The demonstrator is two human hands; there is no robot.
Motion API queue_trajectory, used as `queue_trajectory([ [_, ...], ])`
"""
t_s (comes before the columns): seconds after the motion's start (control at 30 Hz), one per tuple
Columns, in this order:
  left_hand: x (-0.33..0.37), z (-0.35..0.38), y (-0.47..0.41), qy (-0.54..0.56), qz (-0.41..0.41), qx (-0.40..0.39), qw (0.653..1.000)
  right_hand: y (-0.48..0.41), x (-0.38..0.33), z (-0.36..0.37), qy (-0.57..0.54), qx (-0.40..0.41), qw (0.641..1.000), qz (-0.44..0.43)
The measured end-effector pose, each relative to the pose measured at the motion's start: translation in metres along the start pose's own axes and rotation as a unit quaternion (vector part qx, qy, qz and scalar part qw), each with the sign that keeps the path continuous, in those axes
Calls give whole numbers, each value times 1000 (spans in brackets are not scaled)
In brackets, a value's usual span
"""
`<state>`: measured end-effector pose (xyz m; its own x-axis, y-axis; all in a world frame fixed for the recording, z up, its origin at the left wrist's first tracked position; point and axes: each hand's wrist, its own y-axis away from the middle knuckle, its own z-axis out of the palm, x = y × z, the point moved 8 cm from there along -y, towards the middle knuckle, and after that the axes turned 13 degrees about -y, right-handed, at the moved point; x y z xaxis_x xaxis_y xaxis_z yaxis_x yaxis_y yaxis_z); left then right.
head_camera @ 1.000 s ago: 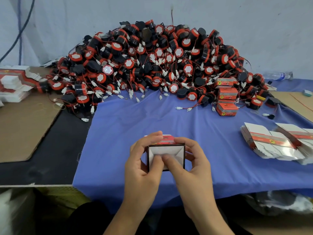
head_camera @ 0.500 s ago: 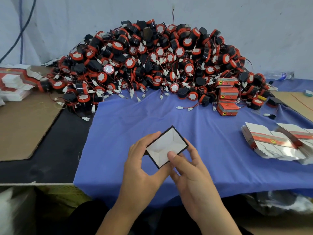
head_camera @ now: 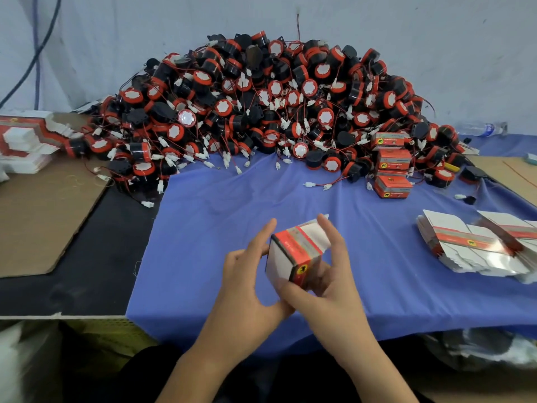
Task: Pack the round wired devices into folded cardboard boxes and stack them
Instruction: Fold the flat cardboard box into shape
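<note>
Both hands are closed on one folded cardboard box, held just above the blue-covered table near its front edge. My left hand pinches its left side, and my right hand wraps it with fingers over the top and thumb beneath.

The box looks like thin card and probably empty, so too hard a squeeze could crush it or spring the tucked flaps. In the pile of round wired devices behind it the leads are tangled, so pulling one out may drag its neighbours onto the cloth.

Half a second ago the open end faced me as a white diamond. Now the box is turned, with a red printed side and corner towards me.
</note>
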<state>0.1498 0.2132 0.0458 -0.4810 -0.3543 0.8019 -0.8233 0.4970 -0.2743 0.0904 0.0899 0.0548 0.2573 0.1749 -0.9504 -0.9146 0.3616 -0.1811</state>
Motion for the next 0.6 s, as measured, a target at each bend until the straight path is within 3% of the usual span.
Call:
queue_trajectory([
  [0.1,-5,-4,-7,0,-11,19,1000,-3,-12,4,172,-8,983,-62],
  [0.17,-15,-8,-11,41,-39,38,998,-5,-20,-2,223,34,968,-106],
  [0.27,-31,-11,-16,117,-99,43,987,-10,-15,-21,161,104,975,-111],
  [0.4,-45,-5,-26,174,-119,-8,977,-29,21,-24,22,10,1000,-17],
  [0.43,-49,-6,-30,128,-111,-3,986,-33,27,-26,31,3,999,-14],
  [0.5,-61,-8,-40,-77,-89,8,993,-39,43,-32,58,13,998,-7],
  [0.6,-82,11,-50,-315,-85,-64,943,-42,73,-36,119,24,992,33],
])
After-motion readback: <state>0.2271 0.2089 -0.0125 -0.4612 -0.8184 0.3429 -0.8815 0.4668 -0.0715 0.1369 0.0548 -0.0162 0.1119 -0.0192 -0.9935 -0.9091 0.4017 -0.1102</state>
